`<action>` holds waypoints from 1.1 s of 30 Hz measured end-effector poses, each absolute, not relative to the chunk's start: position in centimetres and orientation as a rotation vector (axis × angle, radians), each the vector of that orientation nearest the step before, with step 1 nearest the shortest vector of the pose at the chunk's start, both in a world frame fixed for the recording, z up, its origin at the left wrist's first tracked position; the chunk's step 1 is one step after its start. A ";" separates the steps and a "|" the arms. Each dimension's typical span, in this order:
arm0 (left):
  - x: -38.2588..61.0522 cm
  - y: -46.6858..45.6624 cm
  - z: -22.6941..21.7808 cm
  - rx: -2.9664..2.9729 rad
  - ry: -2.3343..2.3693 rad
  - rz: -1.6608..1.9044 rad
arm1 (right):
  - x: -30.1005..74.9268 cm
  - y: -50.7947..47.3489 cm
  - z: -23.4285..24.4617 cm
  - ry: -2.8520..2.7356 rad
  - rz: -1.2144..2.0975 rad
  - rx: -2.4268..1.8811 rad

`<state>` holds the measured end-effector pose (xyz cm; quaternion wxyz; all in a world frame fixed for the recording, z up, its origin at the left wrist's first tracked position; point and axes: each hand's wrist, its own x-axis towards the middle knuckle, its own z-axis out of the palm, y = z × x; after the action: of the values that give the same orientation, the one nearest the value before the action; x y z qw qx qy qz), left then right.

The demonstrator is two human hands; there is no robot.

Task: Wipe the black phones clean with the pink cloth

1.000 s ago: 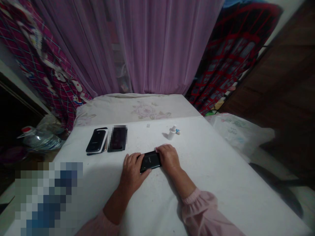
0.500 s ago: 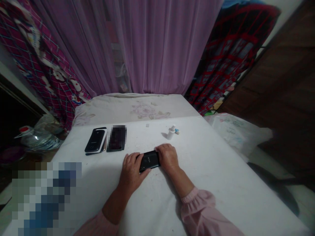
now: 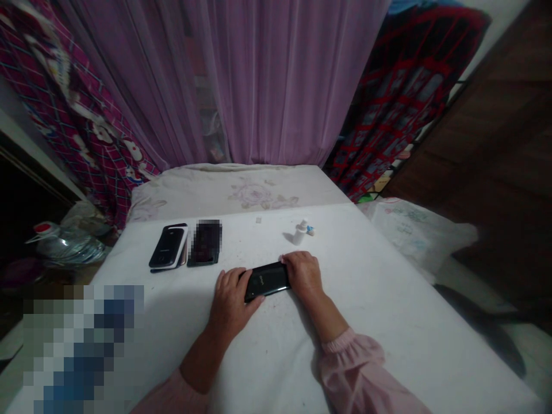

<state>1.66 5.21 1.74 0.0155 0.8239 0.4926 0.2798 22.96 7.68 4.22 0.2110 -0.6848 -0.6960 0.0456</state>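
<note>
A black smartphone (image 3: 269,279) lies back side up on the white cloth, a pale logo showing near its middle. My left hand (image 3: 230,299) grips its left end, with the thumb along the near edge and fingers over the far edge. At the phone's right end, my right hand (image 3: 304,276) is closed, its fingertips pinched near the far edge. A small whitish bit shows at those fingertips, too small to name. The phone's right end is partly hidden under this hand.
A small white spray bottle (image 3: 299,233) stands beyond my right hand, a little blue-and-white item (image 3: 310,230) beside it. Stacked phones (image 3: 168,247) and a blurred dark device (image 3: 206,244) lie at left. A tiny pale square (image 3: 259,220) rests farther back. A large water bottle (image 3: 69,244) is off the table's left side.
My right hand has slid to the right along the phone, uncovering more of its back. My left hand and the phone have stayed in place.
</note>
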 end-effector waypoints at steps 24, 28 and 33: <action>1.7 5.3 1.7 2.566 1.526 0.890 | 22.2 7.6 3.8 -1.946 0.168 -1.873; 1.8 5.3 1.7 2.557 1.525 0.890 | 23.1 7.6 3.8 -1.887 0.140 -1.918; 1.8 5.2 1.7 2.562 1.520 0.889 | 21.3 7.7 4.1 -1.940 0.180 -1.887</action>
<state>1.77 5.25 1.69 0.0163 0.8240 0.4890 0.2858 21.31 7.67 4.15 0.2129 -0.6797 -0.6989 0.0647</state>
